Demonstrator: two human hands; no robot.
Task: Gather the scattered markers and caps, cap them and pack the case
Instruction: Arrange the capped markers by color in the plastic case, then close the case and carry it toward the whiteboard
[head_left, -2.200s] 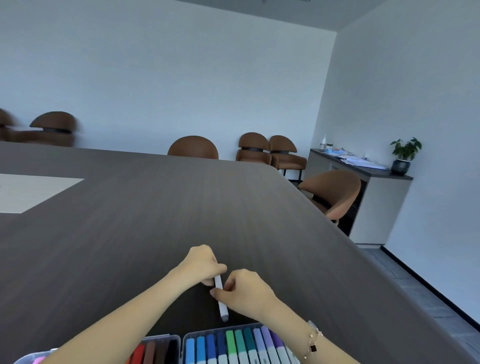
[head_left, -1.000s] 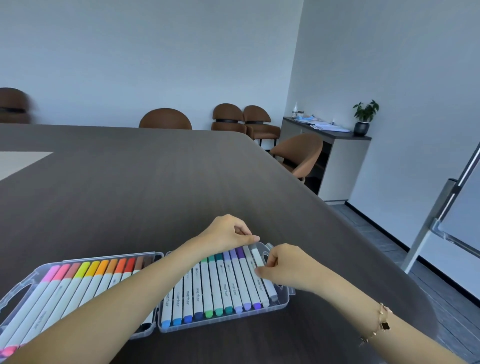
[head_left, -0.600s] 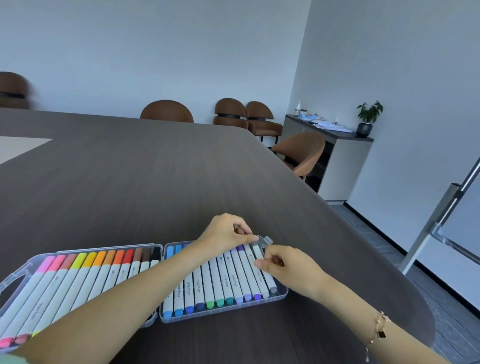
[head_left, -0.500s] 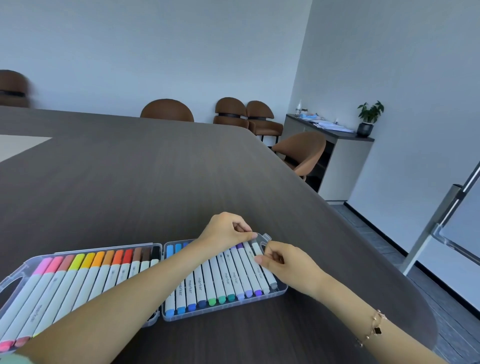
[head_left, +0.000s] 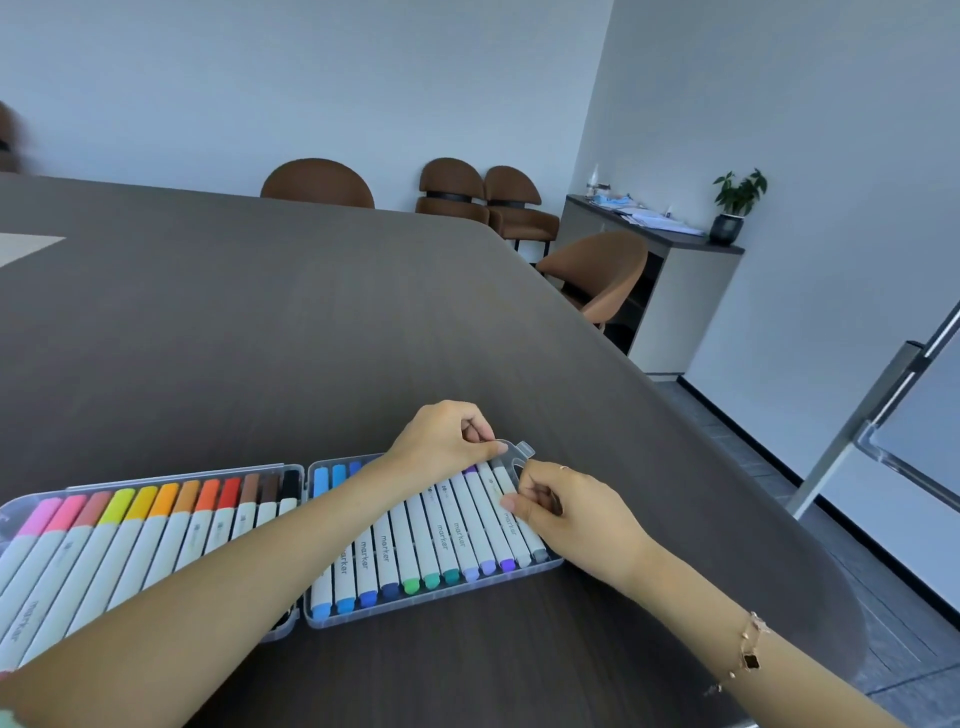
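Observation:
A clear plastic marker case (head_left: 431, 605) lies open on the dark table (head_left: 260, 338), both halves filled with capped markers. The left half (head_left: 31, 501) holds pink through black ones, the right half blue through purple. A grey-capped marker (head_left: 535, 543) lies in the rightmost slot. My left hand (head_left: 447, 441) reaches across the case and pinches that marker's far end near the case's latch tab (head_left: 522, 448). My right hand (head_left: 571, 512) pinches the marker's middle with thumb and forefinger. No loose markers or caps show on the table.
The table's rounded right edge (head_left: 727, 467) falls away just right of the case. Brown chairs (head_left: 317, 179) stand along the far side. A sideboard with a potted plant (head_left: 732, 205) sits by the wall, and a whiteboard stand (head_left: 883, 405) is at right.
Both hands brought the grey marker from above the table down into the case's rightmost slot. Over the last half second they have barely moved.

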